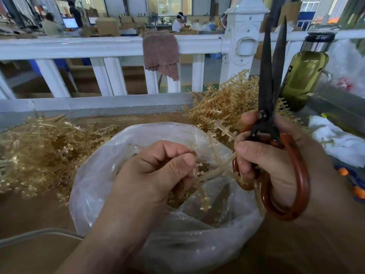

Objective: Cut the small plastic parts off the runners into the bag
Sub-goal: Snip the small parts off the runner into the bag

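While the left hand (158, 171) pinches a pale amber plastic runner (217, 169) over the clear plastic bag (122, 175) and the right hand (276, 161) keeps its grip clamped on red-handled black scissors (270, 76), some cut parts (177, 196) lie inside, and heaped runners (223, 99) apparently remain.

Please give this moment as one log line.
left hand pinches runner over bag | right hand holds scissors | blades up, off runner

Bright daylight, soft focus, wide-angle edge distortion
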The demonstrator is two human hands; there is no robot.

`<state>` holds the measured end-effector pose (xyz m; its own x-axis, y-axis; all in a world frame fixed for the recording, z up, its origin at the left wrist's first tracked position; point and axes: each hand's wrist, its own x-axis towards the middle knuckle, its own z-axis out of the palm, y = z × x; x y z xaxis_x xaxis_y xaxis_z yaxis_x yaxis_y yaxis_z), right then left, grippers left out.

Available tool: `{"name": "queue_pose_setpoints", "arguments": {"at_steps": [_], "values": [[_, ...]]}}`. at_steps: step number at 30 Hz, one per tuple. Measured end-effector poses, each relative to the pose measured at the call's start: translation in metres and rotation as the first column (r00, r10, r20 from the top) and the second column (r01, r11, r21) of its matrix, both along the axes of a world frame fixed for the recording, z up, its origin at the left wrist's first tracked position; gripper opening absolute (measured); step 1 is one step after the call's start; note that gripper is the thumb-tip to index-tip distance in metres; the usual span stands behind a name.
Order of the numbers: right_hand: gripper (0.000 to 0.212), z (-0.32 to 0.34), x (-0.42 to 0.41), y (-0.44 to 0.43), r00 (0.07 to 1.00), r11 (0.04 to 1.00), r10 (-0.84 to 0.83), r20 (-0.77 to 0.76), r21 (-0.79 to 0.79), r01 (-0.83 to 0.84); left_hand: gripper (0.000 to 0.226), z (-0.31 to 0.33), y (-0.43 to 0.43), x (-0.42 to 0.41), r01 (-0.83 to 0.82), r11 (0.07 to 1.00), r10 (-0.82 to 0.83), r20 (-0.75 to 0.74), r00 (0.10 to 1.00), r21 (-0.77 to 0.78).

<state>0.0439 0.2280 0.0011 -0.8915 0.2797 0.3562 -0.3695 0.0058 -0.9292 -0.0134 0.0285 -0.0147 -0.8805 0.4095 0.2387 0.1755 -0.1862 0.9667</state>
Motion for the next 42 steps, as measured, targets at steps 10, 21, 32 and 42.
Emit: {"name": "queue_pose_setpoints", "arguments": {"at_steps": [10, 21, 32, 42], "values": [[0.033, 0.008, 0.005, 0.001, 0.946, 0.888, -0.325, 0.001, 0.345, 0.305, 0.009, 0.000, -0.007, -0.013, -0.134, 0.982, 0.117, 0.133, 0.984, 0.129], [0.062, 0.014, 0.012, -0.016, 0.950, 0.569, -0.113, 0.291, 0.803, -0.178, 0.010, 0.005, -0.005, -0.013, -0.259, 0.915, 0.210, 0.183, 0.961, 0.309], [0.051, 0.013, 0.013, -0.017, 0.952, 0.422, -0.144, 0.271, 0.887, -0.189, 0.017, 0.008, -0.004, -0.012, -0.237, 0.895, 0.183, 0.173, 0.968, 0.377], [0.053, 0.014, 0.015, -0.017, 0.969, 0.394, -0.129, 0.209, 0.908, -0.143, 0.017, 0.005, -0.004, -0.012, -0.195, 0.895, 0.153, 0.135, 0.979, 0.401]]}}
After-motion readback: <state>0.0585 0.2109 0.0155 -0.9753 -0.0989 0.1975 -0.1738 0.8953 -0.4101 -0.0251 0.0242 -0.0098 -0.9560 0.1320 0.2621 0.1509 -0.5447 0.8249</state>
